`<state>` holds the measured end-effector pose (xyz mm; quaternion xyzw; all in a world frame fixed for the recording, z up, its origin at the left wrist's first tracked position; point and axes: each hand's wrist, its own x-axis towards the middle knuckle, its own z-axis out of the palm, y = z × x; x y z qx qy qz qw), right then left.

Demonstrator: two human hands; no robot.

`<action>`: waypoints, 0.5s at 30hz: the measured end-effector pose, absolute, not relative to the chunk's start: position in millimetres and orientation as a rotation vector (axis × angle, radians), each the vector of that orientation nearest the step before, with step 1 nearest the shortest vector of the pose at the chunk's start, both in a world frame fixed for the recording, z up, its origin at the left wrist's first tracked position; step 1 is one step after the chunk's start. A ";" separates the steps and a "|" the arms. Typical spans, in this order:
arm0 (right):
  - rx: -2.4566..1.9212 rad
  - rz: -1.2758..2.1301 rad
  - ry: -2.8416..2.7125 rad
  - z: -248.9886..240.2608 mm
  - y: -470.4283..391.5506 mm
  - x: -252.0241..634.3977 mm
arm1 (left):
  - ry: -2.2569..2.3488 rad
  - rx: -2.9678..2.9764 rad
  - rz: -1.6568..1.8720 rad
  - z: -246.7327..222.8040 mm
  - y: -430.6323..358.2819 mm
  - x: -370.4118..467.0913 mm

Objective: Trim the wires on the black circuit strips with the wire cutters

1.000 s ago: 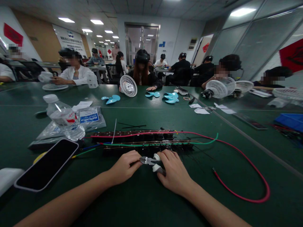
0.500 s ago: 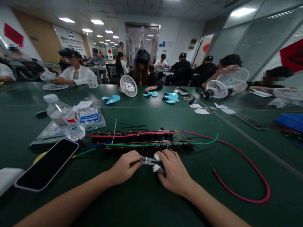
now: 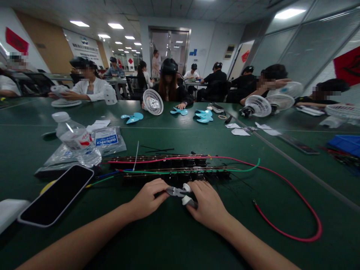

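Note:
My right hand (image 3: 207,202) is wrapped round the handles of a pair of pliers (image 3: 176,191) with white-and-grey grips, the jaws pointing left. At the jaw tips, the thumb and fingers of my left hand (image 3: 150,198) are pinched together; whatever lies between them is hidden. Just beyond both hands lie two long black terminal-like strips (image 3: 168,176) with thin coppery wires along them. A green wire (image 3: 247,170) runs over the nearer strip and a thick red cable (image 3: 281,176) crosses the farther one, looping round to the right. A white cable tie (image 3: 136,155) sticks up at the left.
To the left are a phone (image 3: 57,197), a water bottle (image 3: 74,138) and a plastic bag with a blue label (image 3: 107,138). Across the table lie blue fan blades (image 3: 204,115) and a white fan guard (image 3: 153,101) beside co-workers. A blue tray (image 3: 344,146) stands far right.
My hands and the pliers stay almost in place. In the background a walking person has moved right, and a co-worker at the right has shifted a white fan guard.

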<state>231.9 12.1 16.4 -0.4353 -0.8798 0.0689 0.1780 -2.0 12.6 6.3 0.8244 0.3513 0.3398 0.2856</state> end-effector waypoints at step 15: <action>-1.347 0.290 -2.578 29.1 6.3 233.3 | 0.892 2.263 0.940 1.4 12.3 -4.3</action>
